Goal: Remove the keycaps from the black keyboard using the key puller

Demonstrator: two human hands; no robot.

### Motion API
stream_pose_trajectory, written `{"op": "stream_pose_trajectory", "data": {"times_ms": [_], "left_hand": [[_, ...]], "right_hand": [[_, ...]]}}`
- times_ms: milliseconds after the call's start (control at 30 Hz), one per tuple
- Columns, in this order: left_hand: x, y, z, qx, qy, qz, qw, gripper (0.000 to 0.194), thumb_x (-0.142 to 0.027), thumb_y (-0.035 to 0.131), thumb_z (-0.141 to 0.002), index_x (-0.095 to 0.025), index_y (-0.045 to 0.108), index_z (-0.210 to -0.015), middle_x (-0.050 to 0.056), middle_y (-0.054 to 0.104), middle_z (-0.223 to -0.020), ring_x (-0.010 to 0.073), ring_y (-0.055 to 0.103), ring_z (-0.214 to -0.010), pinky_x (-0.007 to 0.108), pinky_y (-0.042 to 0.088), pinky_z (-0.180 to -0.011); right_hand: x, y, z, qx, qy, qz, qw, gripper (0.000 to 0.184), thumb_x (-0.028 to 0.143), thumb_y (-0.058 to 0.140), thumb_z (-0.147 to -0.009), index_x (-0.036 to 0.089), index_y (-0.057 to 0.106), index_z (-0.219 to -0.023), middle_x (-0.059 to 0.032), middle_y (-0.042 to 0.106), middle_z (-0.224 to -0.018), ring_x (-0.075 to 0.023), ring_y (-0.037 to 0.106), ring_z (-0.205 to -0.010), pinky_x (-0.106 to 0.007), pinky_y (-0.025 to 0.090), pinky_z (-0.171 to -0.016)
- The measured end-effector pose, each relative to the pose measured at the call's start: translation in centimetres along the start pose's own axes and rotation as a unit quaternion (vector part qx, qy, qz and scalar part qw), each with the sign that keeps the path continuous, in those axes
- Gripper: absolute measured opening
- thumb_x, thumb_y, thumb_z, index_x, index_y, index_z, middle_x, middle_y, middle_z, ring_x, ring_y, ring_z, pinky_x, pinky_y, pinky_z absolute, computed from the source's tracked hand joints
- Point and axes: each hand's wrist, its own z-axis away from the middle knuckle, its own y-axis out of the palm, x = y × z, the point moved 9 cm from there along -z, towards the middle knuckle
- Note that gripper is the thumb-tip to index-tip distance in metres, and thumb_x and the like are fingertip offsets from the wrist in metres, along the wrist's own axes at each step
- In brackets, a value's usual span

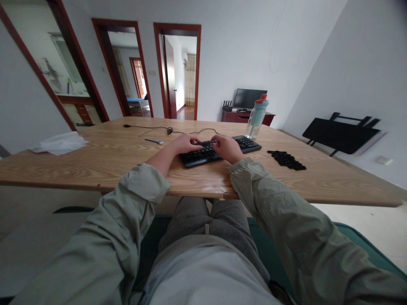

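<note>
A black keyboard (251,144) lies at a slant on the wooden table in front of me. My left hand (185,144) is at its left part, fingers over the far edge and thumb on the top side, gripping it. Over the middle of the keys, my right hand (228,148) has its thumb and index finger curled together in a pinch. Whatever is between those fingertips is too small to make out. To the right of the keyboard, a flat heap of small black pieces that look like keycaps (288,161) rests on the table.
A small blue brush (154,141) and a black cable (170,130) lie beyond my left hand. Crumpled white tissue or plastic (60,143) sits at the table's left. Behind the keyboard's right end stands a clear bottle (255,120) with a red lid. The table's near edge (197,189) runs below my forearms.
</note>
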Motion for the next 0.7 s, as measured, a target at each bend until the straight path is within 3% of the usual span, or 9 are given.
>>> {"op": "stream_pose_trajectory", "data": {"times_ms": [300, 467, 567, 700], "left_hand": [[0.0, -0.3, 0.1, -0.004, 0.006, 0.01, 1.0, 0.042, -0.046, 0.07, -0.078, -0.017, 0.076, -0.107, 0.005, 0.074, -0.085, 0.0166, 0.061, -0.073, 0.027, 0.044, -0.067], [1.0, -0.7, -0.3, -0.017, -0.005, 0.022, 1.0, 0.032, -0.035, 0.072, -0.075, -0.017, 0.075, -0.1, 0.005, 0.074, -0.094, 0.0178, 0.063, -0.082, 0.028, 0.046, -0.076], [1.8, -0.9, -0.7, -0.029, -0.01, 0.001, 1.0, 0.031, -0.034, 0.072, -0.074, -0.018, 0.074, -0.1, 0.005, 0.072, -0.093, 0.0178, 0.062, -0.083, 0.028, 0.046, -0.077], [2.4, -1.1, -1.0, -0.047, -0.014, -0.012, 0.999, 0.029, -0.032, 0.071, -0.073, -0.018, 0.071, -0.098, 0.004, 0.07, -0.092, 0.0181, 0.061, -0.085, 0.029, 0.046, -0.078]], "right_hand": [[0.0, -1.3, -0.3, -0.028, -0.026, -0.036, 0.999, 0.041, 0.029, 0.057, -0.083, 0.02, 0.065, -0.122, -0.0055, 0.07, -0.088, -0.0217, 0.061, -0.079, -0.032, 0.043, -0.075], [-3.7, -3.0, -0.5, -0.06, 0.005, -0.083, 0.995, 0.041, 0.027, 0.053, -0.082, 0.015, 0.064, -0.12, -0.006, 0.068, -0.083, -0.0212, 0.061, -0.076, -0.033, 0.045, -0.076], [-5.4, -2.5, -0.2, -0.023, 0.003, -0.106, 0.994, 0.038, 0.028, 0.054, -0.084, 0.016, 0.065, -0.118, -0.0056, 0.069, -0.084, -0.0202, 0.061, -0.074, -0.032, 0.045, -0.074], [-4.1, -1.4, -0.2, 0.043, -0.074, -0.093, 0.992, 0.033, 0.034, 0.056, -0.087, 0.018, 0.067, -0.114, -0.0059, 0.07, -0.089, -0.0192, 0.061, -0.076, -0.03, 0.042, -0.07]]}}
